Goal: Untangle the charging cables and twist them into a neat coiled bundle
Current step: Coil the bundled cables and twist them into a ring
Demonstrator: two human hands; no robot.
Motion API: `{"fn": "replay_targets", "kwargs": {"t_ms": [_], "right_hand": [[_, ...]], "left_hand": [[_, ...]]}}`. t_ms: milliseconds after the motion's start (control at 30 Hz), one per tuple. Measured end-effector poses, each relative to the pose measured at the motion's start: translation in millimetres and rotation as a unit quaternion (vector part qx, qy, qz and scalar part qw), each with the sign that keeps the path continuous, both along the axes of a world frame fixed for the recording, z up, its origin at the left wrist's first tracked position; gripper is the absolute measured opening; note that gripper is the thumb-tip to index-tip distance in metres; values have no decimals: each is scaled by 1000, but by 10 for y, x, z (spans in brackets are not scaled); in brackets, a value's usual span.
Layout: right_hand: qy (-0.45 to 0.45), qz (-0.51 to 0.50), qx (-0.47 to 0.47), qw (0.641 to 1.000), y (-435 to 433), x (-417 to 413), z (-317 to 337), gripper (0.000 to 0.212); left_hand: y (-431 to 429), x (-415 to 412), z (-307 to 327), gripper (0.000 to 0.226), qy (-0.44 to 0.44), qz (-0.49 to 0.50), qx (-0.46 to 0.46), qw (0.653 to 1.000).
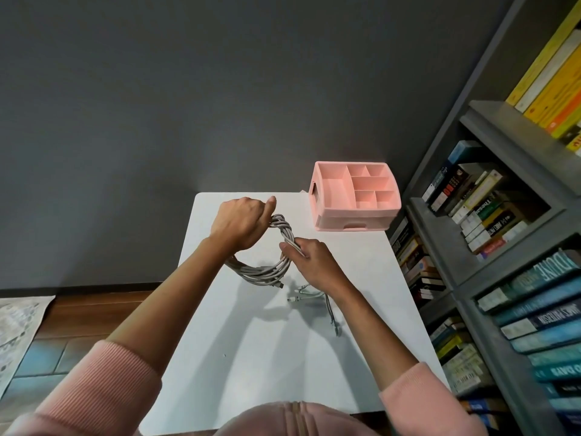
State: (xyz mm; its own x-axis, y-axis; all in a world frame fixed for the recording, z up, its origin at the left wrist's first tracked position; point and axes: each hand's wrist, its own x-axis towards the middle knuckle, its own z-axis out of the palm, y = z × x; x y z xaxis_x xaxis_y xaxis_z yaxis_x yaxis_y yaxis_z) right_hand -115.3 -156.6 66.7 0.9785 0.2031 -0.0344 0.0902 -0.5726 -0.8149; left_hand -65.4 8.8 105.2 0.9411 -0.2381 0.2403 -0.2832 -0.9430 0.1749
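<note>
A ring of grey charging cables (263,271) is held just above the white table (251,357). Its upper right part is twisted into a rope-like braid (283,228). My left hand (240,223) grips the ring at the top left, fingers closed around the strands. My right hand (314,259) pinches the ring's right side below the twisted section. One plug end (280,285) sticks out at the bottom of the ring. Loose cable ends (317,302) with connectors trail on the table under my right wrist.
A pink compartment organiser (355,196) with a drawer stands at the table's far right corner. Grey bookshelves (490,247) full of books line the right side. A dark grey wall is behind, with wooden floor and a patterned rug (15,328) to the left.
</note>
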Motion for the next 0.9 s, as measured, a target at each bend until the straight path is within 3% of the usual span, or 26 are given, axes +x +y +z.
{"fn": "replay_targets", "kwargs": {"t_ms": [100, 200, 400, 733, 900], "right_hand": [[8, -4, 3, 1000, -7, 18, -6, 32], [14, -7, 0, 1000, -31, 29, 17, 34], [16, -10, 16, 1000, -46, 27, 123, 44], [3, 26, -31, 999, 50, -26, 54, 44], [-71, -34, -128, 989, 116, -75, 85, 35]], "left_hand": [[24, 7, -13, 53, 16, -91, -12, 996], [46, -9, -44, 56, -41, -148, 44, 987], [48, 39, -141, 28, -125, -234, 78, 961], [86, 40, -99, 40, -123, -228, 129, 957], [139, 71, -105, 38, -161, -208, 151, 953]]}}
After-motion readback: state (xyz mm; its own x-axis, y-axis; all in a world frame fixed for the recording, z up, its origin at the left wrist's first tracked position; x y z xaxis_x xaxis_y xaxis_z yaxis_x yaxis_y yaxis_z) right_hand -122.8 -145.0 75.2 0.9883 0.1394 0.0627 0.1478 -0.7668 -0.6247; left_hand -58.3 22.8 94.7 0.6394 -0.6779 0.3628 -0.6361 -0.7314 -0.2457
